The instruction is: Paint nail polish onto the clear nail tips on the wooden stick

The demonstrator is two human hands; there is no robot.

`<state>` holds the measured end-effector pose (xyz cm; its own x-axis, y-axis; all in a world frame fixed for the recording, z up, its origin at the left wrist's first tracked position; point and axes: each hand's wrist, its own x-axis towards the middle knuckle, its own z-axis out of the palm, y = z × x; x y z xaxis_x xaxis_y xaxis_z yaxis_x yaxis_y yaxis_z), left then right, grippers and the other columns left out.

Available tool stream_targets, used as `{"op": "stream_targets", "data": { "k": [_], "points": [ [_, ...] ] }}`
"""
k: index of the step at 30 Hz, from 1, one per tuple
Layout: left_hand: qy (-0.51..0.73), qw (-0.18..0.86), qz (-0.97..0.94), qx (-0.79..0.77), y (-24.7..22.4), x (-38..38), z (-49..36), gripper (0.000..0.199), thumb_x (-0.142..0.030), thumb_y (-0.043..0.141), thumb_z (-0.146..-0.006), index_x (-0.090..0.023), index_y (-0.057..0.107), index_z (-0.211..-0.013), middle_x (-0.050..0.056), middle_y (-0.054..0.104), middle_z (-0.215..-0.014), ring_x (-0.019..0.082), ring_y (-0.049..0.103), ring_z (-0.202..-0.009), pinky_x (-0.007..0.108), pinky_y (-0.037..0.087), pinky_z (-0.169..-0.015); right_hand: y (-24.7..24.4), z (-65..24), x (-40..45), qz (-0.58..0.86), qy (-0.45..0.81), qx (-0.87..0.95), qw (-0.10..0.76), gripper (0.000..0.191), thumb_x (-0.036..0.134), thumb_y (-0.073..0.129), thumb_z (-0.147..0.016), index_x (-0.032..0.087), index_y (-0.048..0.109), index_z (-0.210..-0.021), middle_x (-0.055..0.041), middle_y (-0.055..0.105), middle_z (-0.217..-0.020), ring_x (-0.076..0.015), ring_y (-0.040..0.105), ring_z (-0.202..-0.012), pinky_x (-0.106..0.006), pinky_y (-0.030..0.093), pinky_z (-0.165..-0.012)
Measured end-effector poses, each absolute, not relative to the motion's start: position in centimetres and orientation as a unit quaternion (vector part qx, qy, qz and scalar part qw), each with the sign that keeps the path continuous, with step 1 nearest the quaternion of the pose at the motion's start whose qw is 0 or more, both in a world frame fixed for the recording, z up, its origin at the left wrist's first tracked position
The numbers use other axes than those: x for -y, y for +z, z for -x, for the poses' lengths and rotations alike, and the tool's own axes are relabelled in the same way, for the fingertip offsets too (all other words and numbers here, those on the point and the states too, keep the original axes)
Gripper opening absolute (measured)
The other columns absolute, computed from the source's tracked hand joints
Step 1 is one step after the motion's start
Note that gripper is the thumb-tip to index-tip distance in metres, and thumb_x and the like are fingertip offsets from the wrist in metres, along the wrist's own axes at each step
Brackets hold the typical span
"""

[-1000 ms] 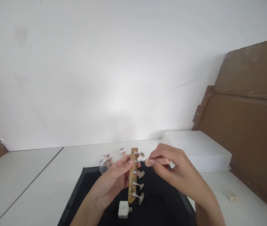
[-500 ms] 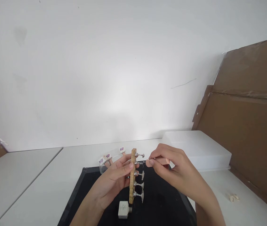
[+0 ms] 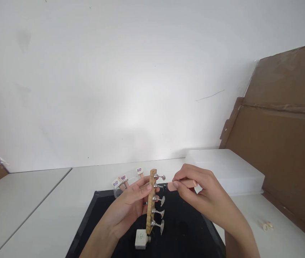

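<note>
Black mat beneath; wooden strip, turned slightly since half a second ago, in closed grip of left hand; pink handle, nudged rightward, pinched by right hand, end just beside second-farthest metal stem: angle likely being adjusted

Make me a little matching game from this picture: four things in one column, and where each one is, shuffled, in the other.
1. wooden strip
2. pink stick
3. small white block
4. whitish plastic box

A. in the right hand
B. near the brown cardboard
C. in the left hand
D. on the black mat

Pairs: 1-C, 2-A, 3-D, 4-B
</note>
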<state>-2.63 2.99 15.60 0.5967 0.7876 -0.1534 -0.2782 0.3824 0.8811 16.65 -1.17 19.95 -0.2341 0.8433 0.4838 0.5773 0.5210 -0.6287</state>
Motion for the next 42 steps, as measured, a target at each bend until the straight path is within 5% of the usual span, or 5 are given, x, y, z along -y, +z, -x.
{"op": "stream_targets", "data": {
  "k": [42],
  "points": [
    [0.329, 0.830, -0.386, -0.232, 15.7, -2.7, 3.0, 0.018, -0.027, 0.052, -0.082, -0.018, 0.062, -0.094, 0.003, 0.059, -0.081, 0.013, 0.058, -0.072, 0.026, 0.040, -0.067, 20.5, -16.9, 2.3, 0.439, 0.141, 0.772, 0.437, 0.019, 0.015, 0.050, -0.085, 0.021, 0.053, -0.067, 0.0010, 0.057, -0.062, -0.0120, 0.053, -0.054, -0.019, 0.041, -0.043]
  ]
}}
